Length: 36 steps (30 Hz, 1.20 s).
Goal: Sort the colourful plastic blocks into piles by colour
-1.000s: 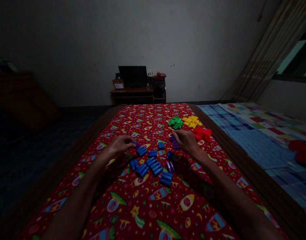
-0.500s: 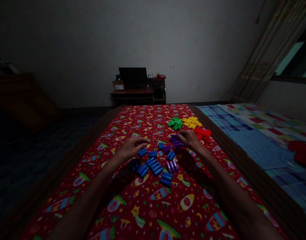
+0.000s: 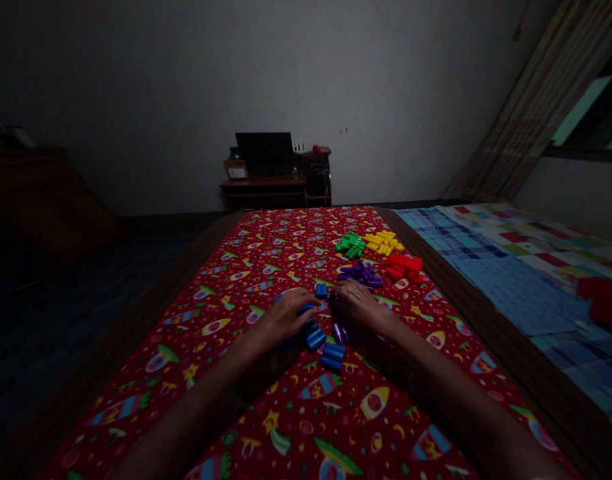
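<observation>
My left hand (image 3: 289, 315) hovers over or rests on a group of blue ribbed plastic pieces (image 3: 316, 339), its fingers stretched out and partly hiding them. Facing it, my right hand (image 3: 359, 303) has its fingertips closed on a purple ribbed piece (image 3: 333, 301), mostly covered by the fingers. Just below that hand lies another purple piece (image 3: 341, 333), partly hidden. A small blue piece (image 3: 321, 291) sits between the hands on the far side, and a larger blue piece (image 3: 333, 357) is nearer me. Beyond my right hand is a purple pile (image 3: 361, 274).
A red patterned cloth (image 3: 296, 413) covers the long table. Green (image 3: 351, 245), yellow (image 3: 383, 243) and red (image 3: 403, 267) piles stand at the far right. A bed with blue plaid bedding (image 3: 491, 267) is on the right; a desk with a monitor (image 3: 265, 153) stands by the wall.
My right hand has come back from the purple pile towards me and left, to a loose purple piece. My left hand has moved right and nearer, over the blue pieces.
</observation>
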Available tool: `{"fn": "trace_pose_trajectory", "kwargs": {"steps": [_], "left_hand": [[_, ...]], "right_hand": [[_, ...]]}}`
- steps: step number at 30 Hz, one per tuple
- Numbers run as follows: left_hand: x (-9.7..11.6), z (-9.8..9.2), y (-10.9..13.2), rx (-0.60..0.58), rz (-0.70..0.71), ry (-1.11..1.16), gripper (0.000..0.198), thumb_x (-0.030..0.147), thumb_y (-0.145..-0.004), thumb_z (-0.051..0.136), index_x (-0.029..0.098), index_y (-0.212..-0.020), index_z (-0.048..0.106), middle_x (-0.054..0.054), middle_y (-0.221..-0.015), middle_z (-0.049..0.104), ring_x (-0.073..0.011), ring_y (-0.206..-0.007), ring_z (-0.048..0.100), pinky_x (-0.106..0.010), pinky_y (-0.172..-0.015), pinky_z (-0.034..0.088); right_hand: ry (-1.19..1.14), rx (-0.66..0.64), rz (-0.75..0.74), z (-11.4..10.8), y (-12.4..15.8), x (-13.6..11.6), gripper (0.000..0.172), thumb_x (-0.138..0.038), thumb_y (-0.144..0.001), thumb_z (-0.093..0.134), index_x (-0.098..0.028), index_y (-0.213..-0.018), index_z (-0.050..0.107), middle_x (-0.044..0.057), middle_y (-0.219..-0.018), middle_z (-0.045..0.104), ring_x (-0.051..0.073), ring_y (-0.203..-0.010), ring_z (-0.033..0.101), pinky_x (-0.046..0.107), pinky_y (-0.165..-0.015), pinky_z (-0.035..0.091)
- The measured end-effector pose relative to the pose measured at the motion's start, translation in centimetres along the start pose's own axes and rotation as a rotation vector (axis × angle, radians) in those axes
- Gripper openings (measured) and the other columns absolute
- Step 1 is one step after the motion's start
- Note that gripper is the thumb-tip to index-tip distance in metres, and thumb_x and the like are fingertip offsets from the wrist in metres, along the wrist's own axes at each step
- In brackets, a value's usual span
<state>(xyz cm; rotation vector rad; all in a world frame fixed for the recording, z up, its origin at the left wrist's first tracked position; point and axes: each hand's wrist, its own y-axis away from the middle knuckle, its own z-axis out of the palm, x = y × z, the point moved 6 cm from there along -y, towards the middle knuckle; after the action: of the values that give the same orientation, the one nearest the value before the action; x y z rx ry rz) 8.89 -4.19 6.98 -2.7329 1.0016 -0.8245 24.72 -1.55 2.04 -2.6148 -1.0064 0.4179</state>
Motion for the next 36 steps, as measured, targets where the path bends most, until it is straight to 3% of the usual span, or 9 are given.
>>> {"fn": "trace_pose_trajectory", "kwargs": {"steps": [4, 8, 13, 18, 23, 27, 32, 34, 36], "left_hand": [[4.4, 4.5, 0.7, -0.135, 0.238, -0.025, 0.027, 0.02, -0.09, 0.052, 0.022, -0.114, 0.062, -0.007, -0.119, 0.063, -0.0196, -0.113, 0.057, -0.033, -0.1, 0.046], [4.5, 6.2, 1.2, -0.167, 0.236, -0.019, 0.032, 0.012, -0.089, 0.049, 0.023, -0.116, 0.06, -0.007, -0.121, 0.06, -0.0192, -0.113, 0.056, -0.032, -0.099, 0.046], [2.8, 5.6, 1.5, -0.11, 0.123, 0.073, 0.028, 0.012, -0.092, 0.043, 0.021, -0.115, 0.057, -0.007, -0.113, 0.06, -0.0172, -0.101, 0.059, -0.029, -0.089, 0.05], [2.4, 5.7, 1.5, -0.123, 0.098, 0.039, 0.02, 0.018, -0.091, 0.049, 0.022, -0.109, 0.055, -0.006, -0.111, 0.059, -0.0191, -0.103, 0.057, -0.033, -0.092, 0.049], [2.7, 5.2, 1.3, -0.092, 0.098, 0.053, 0.018, 0.023, -0.092, 0.048, 0.022, -0.109, 0.054, -0.007, -0.111, 0.06, -0.0189, -0.103, 0.058, -0.033, -0.093, 0.047], [2.7, 5.0, 0.9, -0.112, 0.056, 0.053, 0.013, 0.022, -0.092, 0.044, 0.02, -0.099, 0.055, -0.004, -0.095, 0.062, -0.0167, -0.086, 0.06, -0.03, -0.08, 0.049], [2.2, 3.7, 0.1, -0.07, -0.028, 0.165, 0.014, 0.028, -0.09, 0.048, 0.019, -0.096, 0.058, -0.002, -0.089, 0.065, -0.0164, -0.08, 0.062, -0.027, -0.072, 0.049], [1.6, 2.7, -0.3, -0.022, -0.089, 0.222, 0.016, 0.03, -0.088, 0.051, 0.019, -0.096, 0.06, -0.002, -0.088, 0.067, -0.0165, -0.079, 0.063, -0.027, -0.071, 0.049], [1.0, 1.9, -0.7, 0.018, -0.142, 0.265, 0.017, 0.031, -0.085, 0.053, 0.018, -0.094, 0.061, -0.002, -0.085, 0.068, -0.0161, -0.077, 0.064, -0.027, -0.07, 0.05]], "right_hand": [[-0.006, -0.044, -0.02, 0.1, 0.1, 0.2, 0.019, -0.013, -0.09, 0.05, -0.015, -0.106, 0.058, 0.011, -0.106, 0.06, 0.02, -0.103, 0.051, 0.033, -0.091, 0.04], [-0.041, -0.106, 0.035, 0.0, -0.9, 0.0, 0.009, -0.016, -0.087, 0.056, -0.013, -0.093, 0.062, 0.008, -0.091, 0.063, 0.016, -0.087, 0.054, 0.026, -0.079, 0.04], [-0.16, 0.004, 0.102, -3.0, -2.4, 1.0, 0.02, -0.03, -0.085, 0.064, -0.013, -0.095, 0.066, 0.007, -0.086, 0.068, 0.015, -0.077, 0.059, 0.022, -0.068, 0.039], [-0.197, 0.261, 0.366, -7.0, -1.7, 6.2, 0.029, -0.039, -0.09, 0.055, -0.014, -0.097, 0.068, 0.008, -0.084, 0.072, 0.017, -0.073, 0.064, 0.024, -0.065, 0.042], [-0.082, 0.264, 0.546, -6.9, -0.3, 9.1, 0.029, -0.036, -0.089, 0.055, -0.012, -0.098, 0.068, 0.012, -0.088, 0.073, 0.02, -0.076, 0.065, 0.027, -0.067, 0.044], [-0.07, 0.197, 0.531, -6.7, -0.2, 8.9, 0.031, -0.035, -0.091, 0.05, -0.01, -0.095, 0.069, 0.012, -0.087, 0.072, 0.019, -0.078, 0.064, 0.025, -0.068, 0.041], [-0.057, 0.226, 0.544, -8.7, -0.7, 8.1, 0.032, -0.028, -0.092, 0.045, -0.01, -0.087, 0.071, 0.009, -0.078, 0.07, 0.017, -0.071, 0.062, 0.024, -0.064, 0.038], [-0.196, 0.16, 0.435, -8.8, -1.5, 6.2, 0.033, -0.03, -0.092, 0.045, -0.011, -0.085, 0.071, 0.007, -0.075, 0.07, 0.016, -0.068, 0.06, 0.023, -0.061, 0.038], [-0.395, -0.009, 0.24, -8.1, -2.3, 3.1, 0.031, -0.033, -0.092, 0.048, -0.013, -0.091, 0.072, 0.005, -0.079, 0.07, 0.014, -0.068, 0.06, 0.021, -0.06, 0.038]]}}
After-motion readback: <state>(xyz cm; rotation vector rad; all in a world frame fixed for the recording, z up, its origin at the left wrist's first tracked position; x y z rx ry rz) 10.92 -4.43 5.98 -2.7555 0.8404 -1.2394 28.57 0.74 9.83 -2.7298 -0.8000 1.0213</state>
